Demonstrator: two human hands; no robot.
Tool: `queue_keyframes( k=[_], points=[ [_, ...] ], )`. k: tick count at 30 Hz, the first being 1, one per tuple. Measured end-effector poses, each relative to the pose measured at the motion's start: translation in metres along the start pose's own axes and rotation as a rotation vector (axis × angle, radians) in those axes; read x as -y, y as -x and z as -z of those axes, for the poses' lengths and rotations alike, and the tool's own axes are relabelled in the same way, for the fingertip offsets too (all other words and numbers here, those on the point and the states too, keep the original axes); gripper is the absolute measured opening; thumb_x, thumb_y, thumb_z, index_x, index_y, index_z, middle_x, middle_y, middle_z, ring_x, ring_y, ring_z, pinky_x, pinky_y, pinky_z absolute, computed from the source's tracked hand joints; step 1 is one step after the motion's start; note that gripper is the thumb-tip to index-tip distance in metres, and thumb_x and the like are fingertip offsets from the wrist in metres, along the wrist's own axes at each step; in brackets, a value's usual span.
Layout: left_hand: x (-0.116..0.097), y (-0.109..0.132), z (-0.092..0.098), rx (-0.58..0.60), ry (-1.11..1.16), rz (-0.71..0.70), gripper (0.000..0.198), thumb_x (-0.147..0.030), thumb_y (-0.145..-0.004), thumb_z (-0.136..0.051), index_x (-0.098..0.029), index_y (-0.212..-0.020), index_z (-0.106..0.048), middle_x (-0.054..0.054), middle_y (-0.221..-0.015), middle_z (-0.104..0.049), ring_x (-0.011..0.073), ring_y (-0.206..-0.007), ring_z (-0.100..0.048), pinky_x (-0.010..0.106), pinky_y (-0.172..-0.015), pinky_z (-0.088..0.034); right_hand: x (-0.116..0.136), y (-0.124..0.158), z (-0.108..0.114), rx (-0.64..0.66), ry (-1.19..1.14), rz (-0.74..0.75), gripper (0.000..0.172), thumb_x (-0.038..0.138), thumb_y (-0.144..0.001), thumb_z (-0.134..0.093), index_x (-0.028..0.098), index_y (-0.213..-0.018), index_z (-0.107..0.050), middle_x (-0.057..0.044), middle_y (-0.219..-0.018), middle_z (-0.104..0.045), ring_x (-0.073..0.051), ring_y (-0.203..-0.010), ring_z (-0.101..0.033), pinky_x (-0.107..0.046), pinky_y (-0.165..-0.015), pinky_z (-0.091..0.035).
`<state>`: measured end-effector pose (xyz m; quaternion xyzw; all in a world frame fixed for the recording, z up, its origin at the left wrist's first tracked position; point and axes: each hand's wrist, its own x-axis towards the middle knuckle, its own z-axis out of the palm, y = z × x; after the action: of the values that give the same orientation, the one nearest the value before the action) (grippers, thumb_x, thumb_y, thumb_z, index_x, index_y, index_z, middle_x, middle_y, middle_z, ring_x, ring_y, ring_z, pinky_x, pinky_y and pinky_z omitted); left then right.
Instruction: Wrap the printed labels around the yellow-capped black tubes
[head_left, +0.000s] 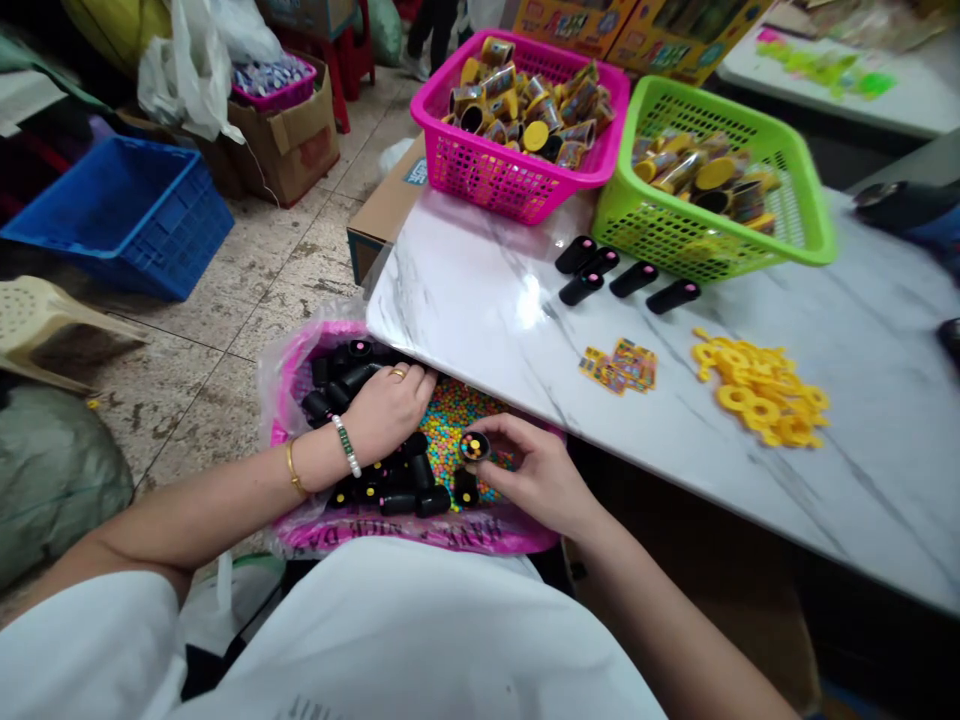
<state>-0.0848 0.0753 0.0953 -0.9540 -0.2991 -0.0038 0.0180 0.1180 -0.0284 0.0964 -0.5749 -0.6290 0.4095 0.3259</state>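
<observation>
My right hand [544,475] grips a small black tube [474,447] between thumb and fingers, its open mouth facing up with coloured beads inside. Below it is a pink basket [517,540] lined with clear plastic. Small multicoloured beads [450,420] lie in the basket, with black tubes [416,500] scattered over them, some showing pink or yellow dots at their ends. Over the basket's far side, my left hand [394,410] reaches down among more black tubes by the table edge. Its fingertips are hidden, so I cannot tell whether it holds anything.
The marble-patterned table [480,320] bears several black tubes [634,280], printed labels [621,366] and yellow rings [761,390]. A pink basket [517,190] and a green basket [705,255] of filled tubes stand behind. A blue crate [142,220] sits on the floor to the left.
</observation>
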Motion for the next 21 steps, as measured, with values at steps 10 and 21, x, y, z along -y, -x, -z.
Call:
queue_keyframes(
  k=[10, 21],
  points=[
    [-0.003, -0.003, -0.001, 0.005, 0.022, -0.002, 0.028, -0.011, -0.097, -0.043, -0.003, -0.119, -0.058, 0.017, -0.102, -0.066, 0.0276, -0.093, -0.061, 0.039, -0.079, -0.049, 0.013, -0.006, 0.010, -0.089, 0.280, 0.296, 0.041, 0.006, -0.077, -0.055, 0.024, -0.113, -0.063, -0.004, -0.103, -0.067, -0.019, -0.095, -0.065, -0.035, -0.086, -0.055],
    [0.003, -0.001, -0.001, -0.011, 0.041, -0.003, 0.024, -0.010, -0.096, -0.043, -0.006, -0.107, -0.064, 0.016, -0.101, -0.063, 0.0269, -0.092, -0.061, 0.038, -0.078, -0.050, 0.008, -0.025, -0.021, 0.338, 0.984, 0.152, 0.019, 0.011, -0.090, -0.052, 0.016, -0.101, -0.067, -0.013, -0.101, -0.063, -0.027, -0.093, -0.060, -0.035, -0.080, -0.050]
  ],
)
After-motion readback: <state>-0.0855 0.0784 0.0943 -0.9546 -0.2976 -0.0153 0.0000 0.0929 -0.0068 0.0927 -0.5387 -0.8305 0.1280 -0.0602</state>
